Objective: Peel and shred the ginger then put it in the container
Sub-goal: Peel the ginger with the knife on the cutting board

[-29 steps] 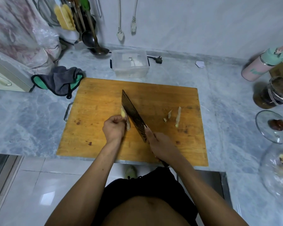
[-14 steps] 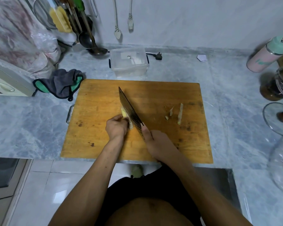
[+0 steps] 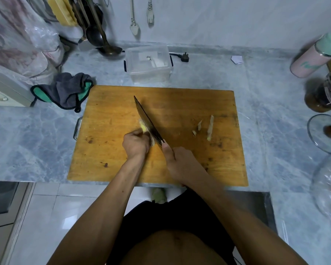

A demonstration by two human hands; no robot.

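Ginger [image 3: 143, 127] sits on the wooden board [image 3: 111, 119], mostly hidden under the left hand [image 3: 136, 145]; since a moment ago the knife [image 3: 148, 123] has slid a little closer along the yellow piece, so more skin is likely coming off; peeling looks not done yet. The left hand curls its fingers round the ginger; the right hand [image 3: 180, 163] grips the knife handle, blade slanting up and away. Peel strips [image 3: 210, 127] lie apart; the container [image 3: 148, 63] waits behind the board.

One head-worn view looks steeply down, close over the cutting board [image 3: 122, 111]
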